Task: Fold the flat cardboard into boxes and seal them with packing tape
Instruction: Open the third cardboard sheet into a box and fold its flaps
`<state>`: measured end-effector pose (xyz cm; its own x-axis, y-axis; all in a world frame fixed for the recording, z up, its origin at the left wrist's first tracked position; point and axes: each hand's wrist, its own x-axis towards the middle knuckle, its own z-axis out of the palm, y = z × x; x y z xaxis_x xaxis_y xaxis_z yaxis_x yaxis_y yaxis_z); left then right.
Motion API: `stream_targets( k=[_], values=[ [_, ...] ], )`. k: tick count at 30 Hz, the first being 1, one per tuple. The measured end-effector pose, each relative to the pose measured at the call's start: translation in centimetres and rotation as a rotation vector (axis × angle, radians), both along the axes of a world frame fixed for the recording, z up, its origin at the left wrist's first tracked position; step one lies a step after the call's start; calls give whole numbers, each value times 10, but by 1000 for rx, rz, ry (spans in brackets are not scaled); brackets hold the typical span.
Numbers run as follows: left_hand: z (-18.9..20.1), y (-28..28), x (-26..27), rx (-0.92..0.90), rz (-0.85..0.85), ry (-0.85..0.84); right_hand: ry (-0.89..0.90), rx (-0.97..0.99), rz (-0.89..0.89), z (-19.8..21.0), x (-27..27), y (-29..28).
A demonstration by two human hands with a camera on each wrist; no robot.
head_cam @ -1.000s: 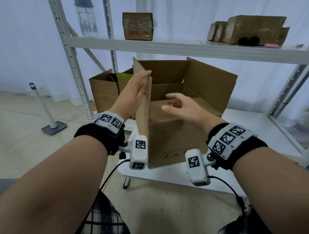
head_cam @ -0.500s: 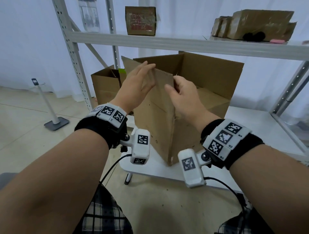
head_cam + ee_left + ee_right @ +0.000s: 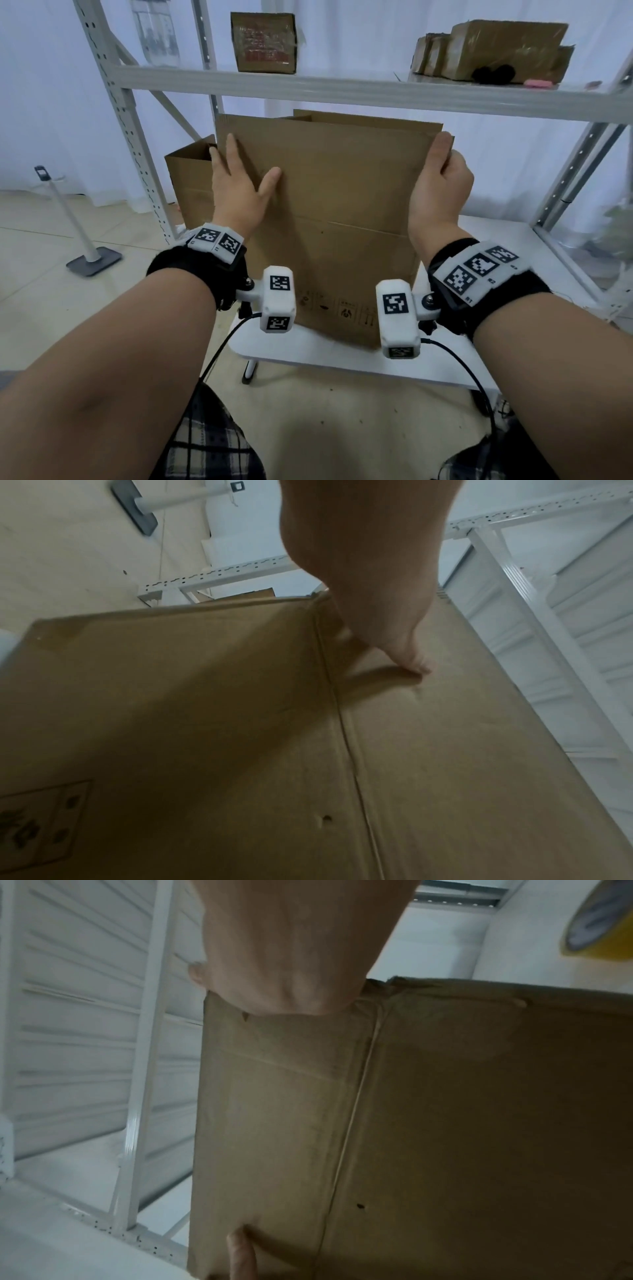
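Brown corrugated cardboard box [image 3: 335, 219] stands upright on the low white table [image 3: 329, 356], its tall flap facing the person. The left hand [image 3: 239, 185] lies flat with straight fingers against the flap's left part, while the right hand [image 3: 442, 185] curls around its upper right edge.

Box [image 3: 329, 219] standing upright on the table [image 3: 308, 346], left hand [image 3: 239, 185] flat against its near face, right hand [image 3: 442, 185] on its right edge. Second box [image 3: 188, 181] behind-left, tape roll [image 3: 603, 931] off right.
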<state>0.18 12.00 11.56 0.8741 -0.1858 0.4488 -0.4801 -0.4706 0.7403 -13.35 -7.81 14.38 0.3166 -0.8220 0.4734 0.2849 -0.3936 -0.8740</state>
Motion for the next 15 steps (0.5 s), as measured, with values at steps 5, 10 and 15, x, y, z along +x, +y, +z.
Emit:
stream_targets(
  k=[5, 10, 15],
  values=[
    [-3, 7, 11, -199, 110, 76, 31, -46, -78, -5, 1, -8],
    [-4, 3, -2, -139, 29, 13, 494, -155, -261, 2, -4, -13],
    [6, -20, -35, -140, -211, -96, 632, 15, 320, -15, 0, 0]
  ],
)
